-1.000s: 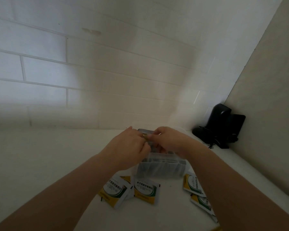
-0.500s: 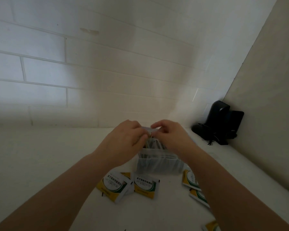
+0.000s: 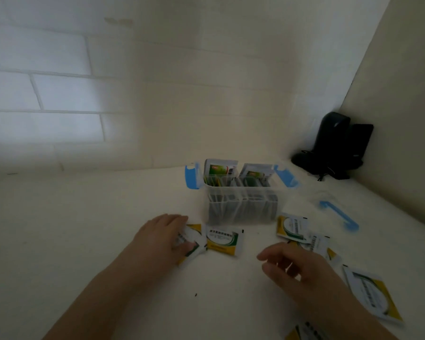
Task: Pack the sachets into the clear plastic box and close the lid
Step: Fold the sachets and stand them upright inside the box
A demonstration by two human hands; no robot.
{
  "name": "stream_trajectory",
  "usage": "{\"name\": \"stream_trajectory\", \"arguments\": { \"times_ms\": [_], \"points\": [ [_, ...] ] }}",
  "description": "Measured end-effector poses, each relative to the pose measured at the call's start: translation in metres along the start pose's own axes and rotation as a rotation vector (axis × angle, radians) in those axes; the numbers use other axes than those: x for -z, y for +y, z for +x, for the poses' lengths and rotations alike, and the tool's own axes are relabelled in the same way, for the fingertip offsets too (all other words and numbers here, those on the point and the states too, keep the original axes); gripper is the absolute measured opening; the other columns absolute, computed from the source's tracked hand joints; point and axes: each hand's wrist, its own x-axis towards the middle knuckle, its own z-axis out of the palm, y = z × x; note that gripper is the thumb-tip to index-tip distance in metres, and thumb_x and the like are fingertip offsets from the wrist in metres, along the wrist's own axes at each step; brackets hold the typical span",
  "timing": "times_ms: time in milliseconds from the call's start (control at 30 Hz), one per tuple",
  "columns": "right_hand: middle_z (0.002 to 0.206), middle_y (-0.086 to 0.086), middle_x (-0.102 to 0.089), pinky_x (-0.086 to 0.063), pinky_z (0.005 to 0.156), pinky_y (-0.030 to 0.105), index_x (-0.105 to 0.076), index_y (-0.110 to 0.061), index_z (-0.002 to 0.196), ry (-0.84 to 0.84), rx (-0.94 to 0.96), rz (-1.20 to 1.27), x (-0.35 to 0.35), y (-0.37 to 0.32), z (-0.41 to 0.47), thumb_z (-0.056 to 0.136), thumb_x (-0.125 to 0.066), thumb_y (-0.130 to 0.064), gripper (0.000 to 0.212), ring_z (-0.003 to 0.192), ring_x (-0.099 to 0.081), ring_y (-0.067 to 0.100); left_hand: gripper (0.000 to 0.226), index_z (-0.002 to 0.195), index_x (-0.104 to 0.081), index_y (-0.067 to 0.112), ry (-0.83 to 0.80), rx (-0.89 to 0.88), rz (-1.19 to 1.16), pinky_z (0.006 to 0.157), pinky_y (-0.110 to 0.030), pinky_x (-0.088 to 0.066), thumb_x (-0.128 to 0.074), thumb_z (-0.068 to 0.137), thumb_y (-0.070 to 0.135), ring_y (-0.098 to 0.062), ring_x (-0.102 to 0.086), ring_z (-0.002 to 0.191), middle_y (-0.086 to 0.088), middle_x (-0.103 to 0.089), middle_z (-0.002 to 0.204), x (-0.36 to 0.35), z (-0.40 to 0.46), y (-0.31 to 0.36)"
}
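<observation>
The clear plastic box stands open on the white table, blue latches folded out at both ends, with several sachets upright inside; two stick up at its back. Its clear lid with a blue handle lies to the right. My left hand grips a white, yellow and green sachet on the table, left of the box front. Another sachet lies beside it. My right hand hovers with loosely curled fingers and holds nothing. Several more sachets lie at the right, one near my forearm.
A black device with a cable sits in the back right corner, against the beige side wall. A white tiled wall runs along the back of the table. Bare tabletop stretches to the left of the box.
Both hands have come away from the top of the box toward me. The left one now grips a sachet on the table, and the right one hovers free. The camera has tilted.
</observation>
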Motion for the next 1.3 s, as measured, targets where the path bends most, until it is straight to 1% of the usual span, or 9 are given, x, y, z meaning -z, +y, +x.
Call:
{"name": "stream_trajectory", "arguments": {
  "times_ms": [133,267,433,533,633,800,900,1133,1300],
  "points": [
    [0.071,-0.008,-0.064,-0.046,0.065,0.009,-0.061,-0.042,0.074,0.077,0.023,0.042,-0.005,0.006,-0.005,0.083,-0.062,-0.023,0.021,0.075,-0.055,0.001,0.060,0.133,-0.031,0.035,-0.054,-0.084,-0.127,0.093,-0.020,-0.036,-0.058,0.081,0.044,-0.008,-0.039,0.112,0.012,-0.042,0.123,0.003,-0.008,0.020],
    [0.076,-0.009,-0.063,-0.046,0.065,0.009,-0.059,-0.041,0.082,0.166,0.038,0.125,-0.006,0.011,-0.007,0.082,-0.062,-0.022,0.019,0.074,-0.055,0.002,0.045,0.114,-0.041,0.045,-0.004,-0.195,-0.342,0.071,-0.003,-0.036,-0.065,0.079,0.030,0.004,-0.045,0.090,0.022,-0.043,0.105,-0.005,-0.011,0.052],
    [0.097,-0.014,-0.061,-0.053,0.068,0.016,-0.048,-0.044,0.110,0.158,-0.094,0.339,-0.007,0.021,-0.005,0.085,-0.051,-0.040,0.025,0.079,-0.061,-0.002,0.038,0.093,-0.046,0.053,-0.121,-0.264,-0.671,0.072,-0.017,-0.053,-0.060,0.084,0.019,-0.002,-0.061,0.090,0.013,-0.057,0.102,-0.018,0.002,0.087],
    [0.102,-0.008,-0.066,-0.054,0.079,0.025,-0.052,-0.045,0.106,0.089,-0.119,0.363,-0.010,0.027,-0.003,0.089,-0.049,-0.038,0.020,0.088,-0.064,0.002,0.031,0.094,-0.049,0.044,-0.063,-0.255,-0.794,0.073,-0.018,-0.054,-0.059,0.085,0.016,-0.003,-0.062,0.093,0.010,-0.060,0.101,-0.028,0.003,0.091],
    [0.096,-0.003,-0.072,-0.055,0.081,0.032,-0.065,-0.027,0.099,0.083,-0.108,0.421,-0.012,0.029,0.001,0.088,-0.055,-0.028,0.015,0.087,-0.067,0.009,0.028,0.095,-0.048,0.038,0.014,-0.224,-0.838,0.067,-0.015,-0.052,-0.058,0.085,0.014,-0.001,-0.064,0.087,0.006,-0.063,0.097,-0.034,0.001,0.084],
    [0.079,-0.006,-0.076,-0.056,0.064,0.020,-0.070,-0.024,0.085,0.160,-0.216,0.661,-0.006,0.031,0.003,0.089,-0.054,-0.016,0.019,0.073,-0.070,0.009,0.042,0.101,-0.045,0.035,0.091,-0.141,-1.059,0.070,-0.019,-0.055,-0.049,0.086,-0.004,-0.013,-0.067,0.090,-0.002,-0.066,0.099,-0.027,0.000,0.073],
    [0.081,-0.008,-0.075,-0.054,0.060,0.013,-0.060,-0.035,0.101,0.190,-0.187,0.663,0.001,0.032,0.001,0.089,-0.049,-0.002,0.037,0.075,-0.069,0.004,0.053,0.105,-0.039,0.035,0.098,-0.056,-1.121,0.070,-0.027,-0.056,-0.041,0.083,-0.013,-0.018,-0.069,0.085,-0.004,-0.072,0.087,-0.024,0.000,0.065],
    [0.077,-0.010,-0.074,-0.049,0.054,0.007,-0.054,-0.028,0.103,0.375,-0.060,0.598,0.009,0.027,-0.002,0.084,-0.060,-0.007,0.029,0.069,-0.069,0.000,0.035,0.073,-0.062,0.029,0.159,-0.044,-0.812,0.061,-0.003,-0.047,-0.049,0.086,-0.001,0.002,-0.063,0.079,0.015,-0.066,0.086,-0.025,-0.002,0.067],
    [0.083,-0.013,-0.068,-0.047,0.062,0.005,-0.065,-0.044,0.085,0.220,0.128,0.395,0.002,0.014,-0.007,0.082,-0.063,-0.009,0.036,0.079,-0.062,-0.006,0.019,0.078,-0.071,0.031,0.014,-0.199,-0.925,0.069,-0.010,-0.050,-0.054,0.087,0.029,0.001,-0.067,0.077,0.012,-0.073,0.079,-0.024,-0.009,0.078]
  ]
}}
